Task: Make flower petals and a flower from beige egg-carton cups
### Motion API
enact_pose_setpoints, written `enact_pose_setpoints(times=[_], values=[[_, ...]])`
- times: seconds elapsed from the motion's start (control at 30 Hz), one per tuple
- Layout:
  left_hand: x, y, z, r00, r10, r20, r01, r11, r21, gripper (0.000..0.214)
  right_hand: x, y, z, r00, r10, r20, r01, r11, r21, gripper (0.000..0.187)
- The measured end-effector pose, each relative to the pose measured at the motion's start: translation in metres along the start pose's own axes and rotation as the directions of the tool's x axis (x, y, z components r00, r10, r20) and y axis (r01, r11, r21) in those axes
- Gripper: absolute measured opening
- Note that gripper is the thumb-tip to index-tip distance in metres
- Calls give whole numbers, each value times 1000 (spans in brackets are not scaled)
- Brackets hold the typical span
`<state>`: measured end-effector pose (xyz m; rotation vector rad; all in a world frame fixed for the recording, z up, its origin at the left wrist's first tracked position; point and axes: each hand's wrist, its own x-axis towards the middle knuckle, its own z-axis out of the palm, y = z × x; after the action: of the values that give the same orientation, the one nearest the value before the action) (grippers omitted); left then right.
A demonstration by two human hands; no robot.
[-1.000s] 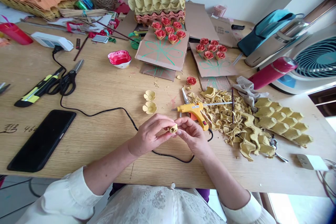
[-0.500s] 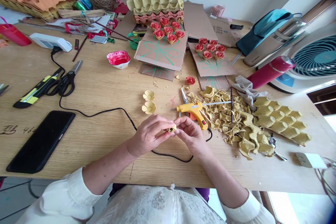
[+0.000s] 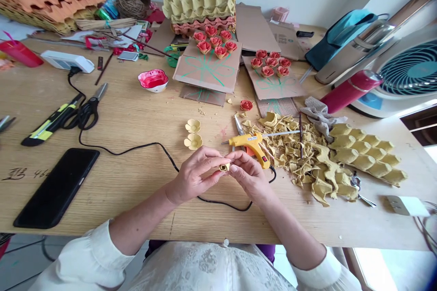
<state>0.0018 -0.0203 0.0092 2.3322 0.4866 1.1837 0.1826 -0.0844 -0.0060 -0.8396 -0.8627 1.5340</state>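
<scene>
Between my fingertips is a small rolled flower bud [image 3: 224, 168] of yellow egg-carton pulp. My left hand [image 3: 201, 173] pinches it from the left, and my right hand [image 3: 250, 175] pinches its right side. Just beyond my right hand lies a yellow glue gun [image 3: 251, 142], its nozzle pointing left. Past my left hand, two cut yellow petal cups [image 3: 193, 141] sit one behind the other. A finished red paper flower [image 3: 246, 105] rests farther back.
Yellow carton scraps [image 3: 290, 145] are heaped at the right beside an egg-carton piece [image 3: 365, 152]. Red flowers stand on cardboard [image 3: 208, 70] at the back. Scissors [image 3: 88, 111], a utility knife [image 3: 51, 122] and a phone [image 3: 56, 188] lie left. The black cord [image 3: 136, 146] crosses the table.
My fingers have shifted slightly around the bud, and its hollow centre shows a little more. Both hands still hold it in nearly the same place. The camera view has moved slightly.
</scene>
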Motion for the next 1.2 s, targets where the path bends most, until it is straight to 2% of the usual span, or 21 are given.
enact_pose_setpoints(times=[0.17,0.3,0.5,0.77,1.0,1.2], values=[[2,2,2,999,-43,-33,43,999,-20,35,1,0,1,1000,0,7,0,999,34,21],[3,4,2,989,-113,-91,108,993,-57,25,1,0,1,1000,2,8,-2,1000,20,23],[4,7,1,985,-144,-97,140,989,-43,20,1,0,2,1000,-1,4,1,1000,22,23],[4,8,3,989,-96,-116,95,995,-16,21,2,0,3,1000,-11,-10,12,998,58,17],[3,9,4,987,-81,-138,82,997,2,22,1,3,1,998,18,-58,-17,1000,20,23],[3,9,6,984,-79,-158,84,996,28,21,1,1,4,999,15,-37,-14,999,33,24]])
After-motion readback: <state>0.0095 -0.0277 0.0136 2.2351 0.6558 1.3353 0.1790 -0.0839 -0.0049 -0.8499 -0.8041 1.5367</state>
